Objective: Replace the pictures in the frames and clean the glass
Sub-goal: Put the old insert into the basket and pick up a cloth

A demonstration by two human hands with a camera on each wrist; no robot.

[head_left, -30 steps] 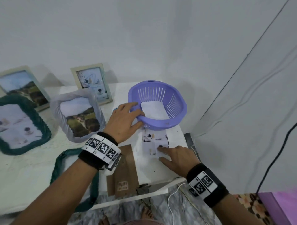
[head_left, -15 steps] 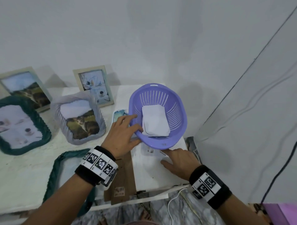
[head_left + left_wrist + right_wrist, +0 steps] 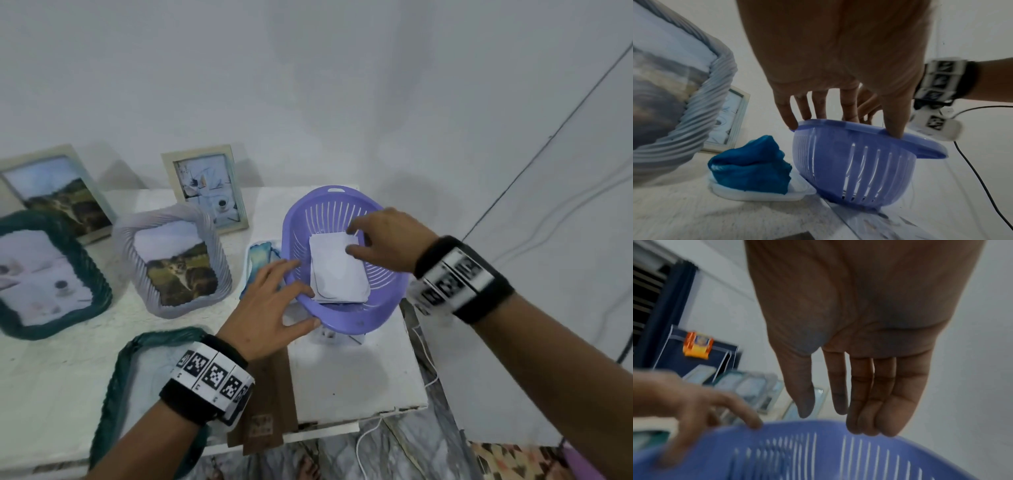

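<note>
1. At the far left of the head view, a dark green frame (image 3: 41, 274) holding a coffee-cup picture is lying on the white desk (image 3: 349, 370), with a pale wooden frame (image 3: 58, 192) leaning on the wall behind it.
2. Next, a grey ribbed frame (image 3: 174, 260) with a cat picture is leaning back; the left wrist view is showing its ribbed edge (image 3: 701, 116) close up.
3. Behind it, a second pale frame (image 3: 205, 192) is standing against the wall.
4. Near the front edge, an empty green frame (image 3: 120, 377) is lying flat beside a brown backing board (image 3: 270, 404).
5. A blue cloth (image 3: 750, 164) is sitting on a white tray (image 3: 760, 194) just beside the basket; only the left wrist view is showing it fully.
6. The left hand (image 3: 267, 308) is resting with straight fingers on the rim of the purple basket (image 3: 387, 308), thumb on the near edge, not curled round it.
7. White sheets (image 3: 337, 270), the pictures' blank backs, are lying stacked in the basket; the wrist views are not showing them.
8. The right hand (image 3: 383, 240) is hovering over the basket, fingers loose and holding nothing; the right wrist view is showing its fingers (image 3: 879, 402) extended above the slotted wall (image 3: 859, 459).
</note>
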